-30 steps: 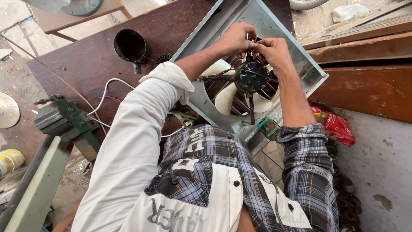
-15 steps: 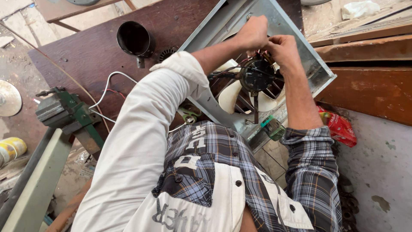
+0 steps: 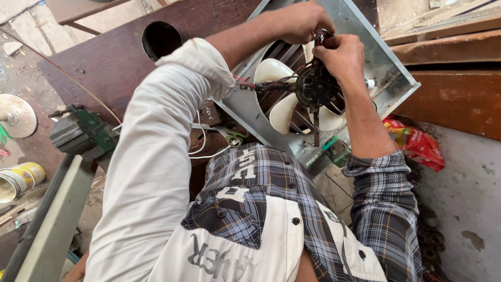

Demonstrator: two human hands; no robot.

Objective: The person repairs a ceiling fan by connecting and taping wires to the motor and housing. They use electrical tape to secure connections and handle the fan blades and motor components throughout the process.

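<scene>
1. Left hand (image 3: pixel 300 21), white-sleeved: clenched, fingertips closed on a small dark piece (image 3: pixel 319 36) at 12 o'clock of the fan motor (image 3: pixel 313 89). Lifted slightly away from the motor half a second ago; now brought back down against the right hand.
2. Right hand (image 3: pixel 339 52), plaid-sleeved: curled shut at 1 o'clock of the motor, thumb pressed to the same dark piece. Not discernible whether gripping the piece itself or a wire beneath it. Held at nearly the same spot across all three views.
3. Fan motor: black, centred in the grey metal housing (image 3: pixel 386 62), ringed by cream blades (image 3: pixel 271 70). Red and black wires (image 3: pixel 271 83) trailing from it toward 9 o'clock.
4. Reading of the change: hands drawn together, no part taken off or set down, work judged to remain at the top of the motor.
5. Surroundings: housing propped on a dark wooden tabletop (image 3: pixel 104 68); green bench vise (image 3: pixel 83 136) at 8 o'clock of the fan, well apart; black round tube (image 3: pixel 162 39) at 10 o'clock; red packet (image 3: pixel 417 146) at 4 o'clock.
</scene>
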